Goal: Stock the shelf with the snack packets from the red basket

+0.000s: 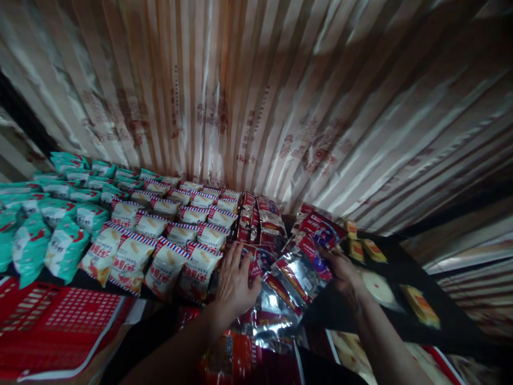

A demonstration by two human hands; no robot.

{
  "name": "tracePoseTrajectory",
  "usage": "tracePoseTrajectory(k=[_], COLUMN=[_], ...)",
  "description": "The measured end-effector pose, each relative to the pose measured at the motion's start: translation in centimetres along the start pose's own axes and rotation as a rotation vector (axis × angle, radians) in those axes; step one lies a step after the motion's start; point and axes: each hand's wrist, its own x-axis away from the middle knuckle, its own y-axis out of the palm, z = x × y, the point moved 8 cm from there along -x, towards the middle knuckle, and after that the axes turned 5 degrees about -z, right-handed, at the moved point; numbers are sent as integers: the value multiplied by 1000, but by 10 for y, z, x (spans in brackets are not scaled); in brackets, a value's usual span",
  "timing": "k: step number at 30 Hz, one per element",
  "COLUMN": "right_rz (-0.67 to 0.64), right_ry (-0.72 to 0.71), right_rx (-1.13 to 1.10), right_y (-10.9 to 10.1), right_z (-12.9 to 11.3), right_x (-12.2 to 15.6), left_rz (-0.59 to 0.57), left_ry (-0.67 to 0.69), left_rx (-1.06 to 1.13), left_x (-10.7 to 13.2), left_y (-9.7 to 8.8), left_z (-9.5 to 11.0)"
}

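Left hand (234,283) spread flat on blurred red packets (294,272); right hand (342,272), grip unclear.

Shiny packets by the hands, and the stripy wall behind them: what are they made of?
The shiny packets look like metallised plastic foil: silver, crinkled, with bright glints beside the red print. The stripy wall is glossy and ridged, maybe corrugated metal sheet or a satiny plastic curtain; the blur leaves that open.

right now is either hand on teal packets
No, left hand and right hand rest on red foil packets; teal packets lie far left.
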Motion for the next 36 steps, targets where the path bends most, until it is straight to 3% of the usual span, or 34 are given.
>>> tracePoseTrajectory(k=[4, 7, 12, 15, 18, 22, 26, 29, 31, 33, 36], right_rz=[53, 49, -5, -35, -21, 124, 228, 243, 127, -75, -353], right_ry=[80, 116, 216, 187, 100, -164, -566, -833, -915, -823, -509], right_rx=[-77, -32, 88, 174, 495, 1076, 1300, 1204, 1063, 921, 756], right_y=[-40, -55, -54, -48, -51, -49, -15, 19, 46, 73, 110], right_z=[13, 24, 47, 47, 36, 10, -10, -23, -25, -18, 10], right_x=[6, 9, 10, 4, -5, -2, 36, 81, 110, 129, 145], left_rz=[-73, -104, -115, -113, -124, -141, -134, -115, -96, -73, -53], left_ry=[-19, -31, -30, -26, -44, -71, -85, -82, -82, -82, -85], left_rx=[-43, -70, -109, -129, -138, -122, -98, -63, -30, 2, 53], left_x=[1, 2, 2, 2, 2, 2, 2, 2, 1, 1, 0], left_y=[11, 17, 21, 22, 26, 33, 37, 38, 37, 35, 29], left_z=[-3, -5, -6, -8, -13, -19, -22, -23, -24, -24, -22])
